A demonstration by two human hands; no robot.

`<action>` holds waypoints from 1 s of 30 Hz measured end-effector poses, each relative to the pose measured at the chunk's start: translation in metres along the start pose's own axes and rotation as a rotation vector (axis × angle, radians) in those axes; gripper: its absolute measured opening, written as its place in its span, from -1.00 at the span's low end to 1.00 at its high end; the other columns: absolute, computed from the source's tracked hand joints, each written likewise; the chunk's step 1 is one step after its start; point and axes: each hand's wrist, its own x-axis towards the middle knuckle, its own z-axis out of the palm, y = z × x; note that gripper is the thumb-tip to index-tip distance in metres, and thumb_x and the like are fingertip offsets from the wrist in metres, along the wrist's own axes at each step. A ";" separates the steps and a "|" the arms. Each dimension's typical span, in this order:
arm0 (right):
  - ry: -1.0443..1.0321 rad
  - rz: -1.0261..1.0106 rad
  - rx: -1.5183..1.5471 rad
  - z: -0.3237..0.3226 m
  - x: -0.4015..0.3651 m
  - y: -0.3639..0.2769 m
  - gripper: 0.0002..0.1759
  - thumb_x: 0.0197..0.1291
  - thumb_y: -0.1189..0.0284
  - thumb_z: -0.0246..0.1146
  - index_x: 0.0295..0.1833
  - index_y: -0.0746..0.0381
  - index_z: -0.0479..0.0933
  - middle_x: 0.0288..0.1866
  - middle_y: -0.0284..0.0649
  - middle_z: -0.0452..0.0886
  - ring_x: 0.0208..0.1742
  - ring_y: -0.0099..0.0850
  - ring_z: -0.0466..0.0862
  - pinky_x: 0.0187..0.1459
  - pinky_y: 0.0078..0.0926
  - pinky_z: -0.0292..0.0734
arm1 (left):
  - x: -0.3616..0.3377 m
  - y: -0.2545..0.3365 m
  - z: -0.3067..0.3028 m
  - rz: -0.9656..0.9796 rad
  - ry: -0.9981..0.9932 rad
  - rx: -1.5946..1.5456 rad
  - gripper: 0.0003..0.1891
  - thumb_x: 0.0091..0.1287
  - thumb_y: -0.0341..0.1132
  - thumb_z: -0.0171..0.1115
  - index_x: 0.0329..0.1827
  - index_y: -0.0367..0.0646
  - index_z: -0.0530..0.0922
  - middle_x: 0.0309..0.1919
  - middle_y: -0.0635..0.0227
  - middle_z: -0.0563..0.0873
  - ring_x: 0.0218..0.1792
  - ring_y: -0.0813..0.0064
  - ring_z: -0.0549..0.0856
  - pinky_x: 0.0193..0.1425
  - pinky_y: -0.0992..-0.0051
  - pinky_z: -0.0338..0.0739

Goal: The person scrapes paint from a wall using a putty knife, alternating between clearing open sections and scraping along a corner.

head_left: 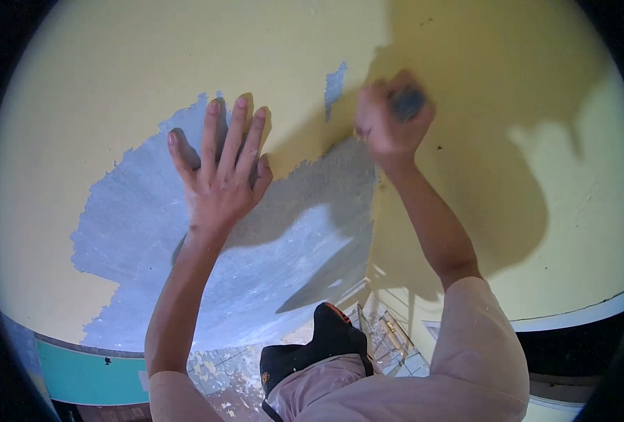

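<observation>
My left hand (222,172) lies flat on the wall with its fingers spread, holding nothing. Its palm rests over the bare grey patch (143,204), and some fingertips reach the yellow paint (291,42) above. My right hand (393,130) is closed in a fist around a tool with a dark, rounded handle end (408,103). Motion blurs this hand, and the tool's working end is hidden. It is at the upper right edge of the grey patch, near the corner between two wall faces. A small separate bare spot (335,88) shows to its left.
Below, paint flakes litter the tiled floor (217,376), with a yellowish stick-like object (395,334) near the corner. A teal panel (90,373) is at lower left. A white ledge (579,314) edges a dark opening at lower right. My arms cast shadows on the wall.
</observation>
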 end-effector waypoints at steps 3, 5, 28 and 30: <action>0.035 -0.268 -0.892 0.008 -0.015 -0.007 -0.42 0.19 -0.13 -0.10 -0.33 0.22 0.42 -0.53 -0.29 0.45 -0.57 -0.45 0.44 -0.55 -0.48 0.38 | 0.000 -0.001 0.002 0.005 -0.009 -0.020 -0.37 0.22 -0.04 0.06 0.42 0.24 0.22 0.46 0.53 0.16 0.47 0.30 0.12 0.44 -0.19 -0.39; -0.056 -0.246 -0.065 0.010 -0.002 -0.028 -0.49 0.19 -0.05 -0.03 -0.35 0.21 0.43 -0.55 -0.28 0.44 -0.59 -0.46 0.45 -0.55 -0.55 0.39 | 0.000 0.000 0.004 -0.001 -0.016 -0.026 -0.37 0.23 -0.04 0.06 0.42 0.25 0.21 0.46 0.53 0.16 0.47 0.31 0.11 0.44 -0.19 -0.40; -0.155 -0.343 -0.050 0.032 -0.038 -0.031 -0.78 0.03 0.63 0.30 -0.28 0.19 0.39 -0.51 -0.30 0.46 -0.57 -0.52 0.50 -0.55 -0.59 0.37 | 0.000 0.000 0.001 -0.010 0.000 -0.034 -0.39 0.22 -0.06 0.05 0.41 0.24 0.25 0.44 0.54 0.20 0.46 0.32 0.13 0.44 -0.18 -0.37; -0.128 -0.307 -0.207 0.023 -0.042 -0.020 -0.80 0.04 0.60 0.29 -0.27 0.18 0.40 -0.52 -0.31 0.47 -0.56 -0.51 0.51 -0.53 -0.59 0.39 | 0.000 0.000 0.002 -0.010 0.013 -0.037 -0.40 0.23 -0.06 0.05 0.40 0.24 0.25 0.44 0.54 0.20 0.46 0.32 0.13 0.44 -0.18 -0.37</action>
